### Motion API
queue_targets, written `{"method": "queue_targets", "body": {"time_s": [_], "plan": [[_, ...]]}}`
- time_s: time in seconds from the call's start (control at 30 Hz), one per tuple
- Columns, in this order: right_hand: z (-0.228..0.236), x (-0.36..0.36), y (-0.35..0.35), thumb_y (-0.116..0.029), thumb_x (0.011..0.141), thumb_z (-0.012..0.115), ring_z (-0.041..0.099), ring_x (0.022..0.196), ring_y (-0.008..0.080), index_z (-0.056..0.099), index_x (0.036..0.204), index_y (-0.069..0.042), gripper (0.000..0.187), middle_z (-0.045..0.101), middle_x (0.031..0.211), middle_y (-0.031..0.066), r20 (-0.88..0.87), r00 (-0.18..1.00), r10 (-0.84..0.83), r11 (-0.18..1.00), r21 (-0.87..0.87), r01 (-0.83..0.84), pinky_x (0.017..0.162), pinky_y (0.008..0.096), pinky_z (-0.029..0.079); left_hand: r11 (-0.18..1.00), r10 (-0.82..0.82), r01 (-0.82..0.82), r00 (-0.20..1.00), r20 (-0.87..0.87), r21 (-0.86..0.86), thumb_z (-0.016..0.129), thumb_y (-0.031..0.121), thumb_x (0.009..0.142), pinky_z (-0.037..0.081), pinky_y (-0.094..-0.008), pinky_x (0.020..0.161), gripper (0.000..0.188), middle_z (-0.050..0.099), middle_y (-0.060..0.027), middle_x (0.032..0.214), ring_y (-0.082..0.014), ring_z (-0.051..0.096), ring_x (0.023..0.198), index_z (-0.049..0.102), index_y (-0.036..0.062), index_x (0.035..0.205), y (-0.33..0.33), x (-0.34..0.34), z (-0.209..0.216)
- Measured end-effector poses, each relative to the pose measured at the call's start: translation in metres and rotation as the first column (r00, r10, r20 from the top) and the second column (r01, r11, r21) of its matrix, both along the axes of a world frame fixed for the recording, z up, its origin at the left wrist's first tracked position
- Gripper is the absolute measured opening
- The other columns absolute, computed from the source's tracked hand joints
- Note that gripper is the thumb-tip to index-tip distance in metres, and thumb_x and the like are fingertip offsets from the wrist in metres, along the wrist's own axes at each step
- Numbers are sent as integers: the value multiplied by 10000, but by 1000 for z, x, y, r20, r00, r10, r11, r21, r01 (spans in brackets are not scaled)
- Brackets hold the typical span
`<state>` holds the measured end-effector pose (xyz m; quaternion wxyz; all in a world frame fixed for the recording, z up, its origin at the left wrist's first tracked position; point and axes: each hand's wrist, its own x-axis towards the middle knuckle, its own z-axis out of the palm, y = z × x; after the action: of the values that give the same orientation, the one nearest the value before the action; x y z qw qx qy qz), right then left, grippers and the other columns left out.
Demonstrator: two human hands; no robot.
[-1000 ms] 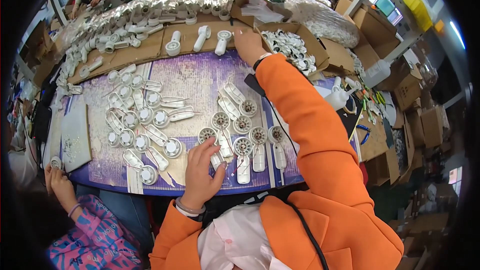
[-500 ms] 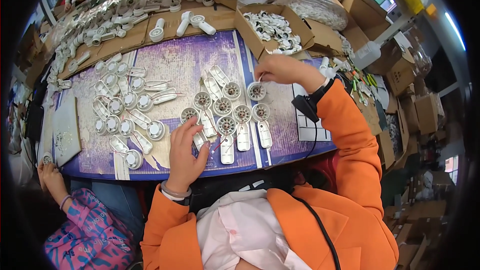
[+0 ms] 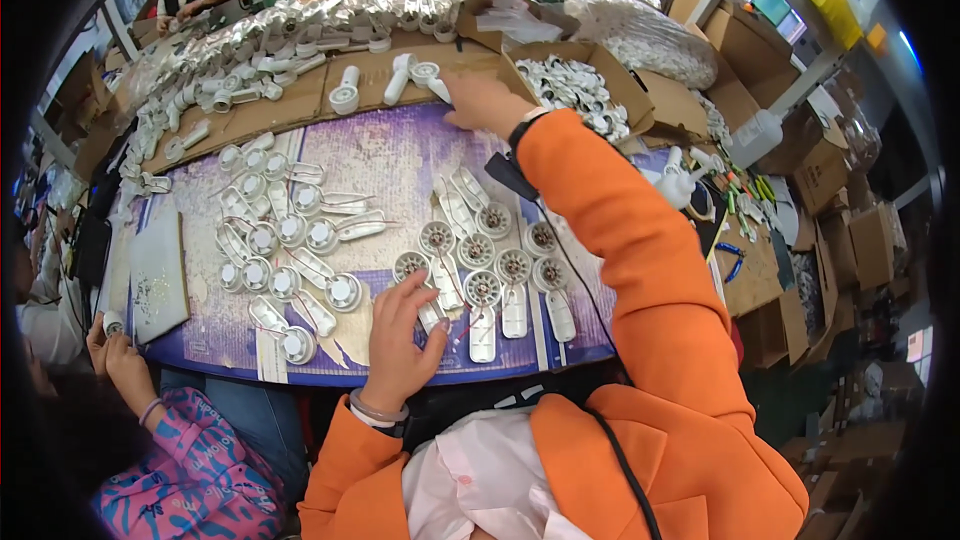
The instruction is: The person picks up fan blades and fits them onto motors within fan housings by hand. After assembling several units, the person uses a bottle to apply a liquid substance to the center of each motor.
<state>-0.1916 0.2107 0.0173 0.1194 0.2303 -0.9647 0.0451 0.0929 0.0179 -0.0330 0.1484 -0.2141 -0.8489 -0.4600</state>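
**Stretched out to a white hand fan (image 3: 425,73) at the far edge of the table (image 3: 350,155)**

In the head view, cannot make out the fingertips of the right hand (image 3: 485,102); cannot tell whether clenched, grasping or released. Hides the fan's handle end behind that hand, and part of the table's right side beneath an orange sleeve (image 3: 640,240).

Has a cardboard box (image 3: 628,77) of small white parts just beyond the right wrist, toward the far right corner; below it, a black device (image 3: 510,176) with a trailing cable (image 3: 575,258). Shows white-capped fan heads (image 3: 290,230) toward the left edge.

Holds the left hand (image 3: 405,342) loosely spread, gripping nothing, over a white casing (image 3: 431,314) by the near edge, beside open fan heads (image 3: 483,289). Meets the hand fan just left of the right hand, on a cardboard strip (image 3: 300,98).
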Motion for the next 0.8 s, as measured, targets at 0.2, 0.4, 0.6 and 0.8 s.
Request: {"method": "queue_targets", "body": {"time_s": [0.2,0.4,0.6,0.8], "plan": [[-16,-54,26,-164,837,577,635,810,337,605,998,-15,221,645,826,187,-105,993,-45,998,30,48,722,432,503,999,-28,28,999,17,22,654,55,729,386,-410,934,353,522,-164,1232,-350,484,1077,554,28,1066,4,-1,3],[77,10,54,-134,834,600,668,710,245,682,908,-64,131,680,828,111,316,946,73,994,-106,-41,619,399,525,1000,-20,20,999,28,-3,650,49,728,387,-408,933,349,522,-163,1232,-347,486,1079,554,29,1063,-2,2,-2],[60,38,90,-108,875,576,648,614,137,670,1018,-80,174,666,815,51,864,500,65,990,6,-140,557,311,528,999,-19,19,1000,-11,-26,651,47,722,387,-410,935,358,519,-162,1237,-346,487,1083,555,32,1067,4,-1,-4],[30,47,83,-82,807,570,658,681,198,678,1004,-87,225,679,892,71,783,622,-17,990,102,-102,554,341,514,1000,-23,22,999,-29,-8,658,50,716,387,-410,935,368,515,-165,1240,-350,486,1083,554,31,1068,5,-1,-5]]}}
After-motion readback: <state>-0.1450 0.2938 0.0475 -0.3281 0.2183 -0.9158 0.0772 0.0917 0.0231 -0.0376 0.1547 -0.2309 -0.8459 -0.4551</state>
